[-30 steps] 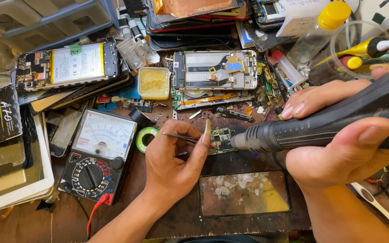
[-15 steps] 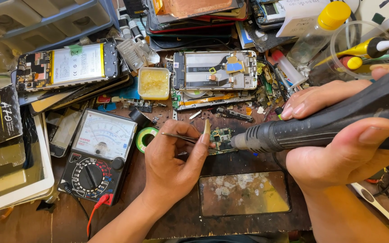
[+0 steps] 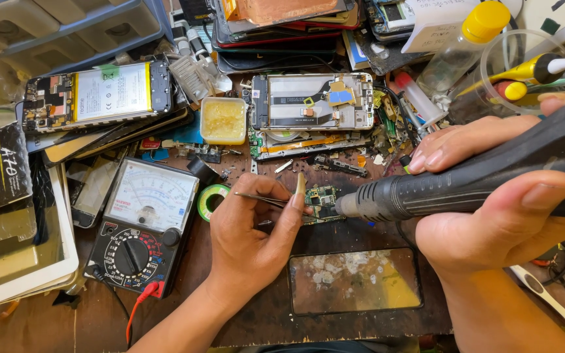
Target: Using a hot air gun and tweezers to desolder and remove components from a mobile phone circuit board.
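My left hand (image 3: 250, 238) pinches thin metal tweezers (image 3: 259, 199), their tips resting on a small green circuit board (image 3: 322, 197) on the dark work mat. My right hand (image 3: 498, 209) grips a thick black hot-air tool (image 3: 465, 180), its metal nozzle pointing left right at the board's edge. The board lies between both hands, partly hidden by my left thumb.
An analog multimeter (image 3: 142, 225) with a red lead sits at left beside a green solder roll (image 3: 212, 198). A flux tub (image 3: 223, 120), opened phones (image 3: 312, 101) (image 3: 99, 91), a bottle with a yellow cap (image 3: 459, 49), screwdrivers and a scraped glass plate (image 3: 354, 280) crowd the bench.
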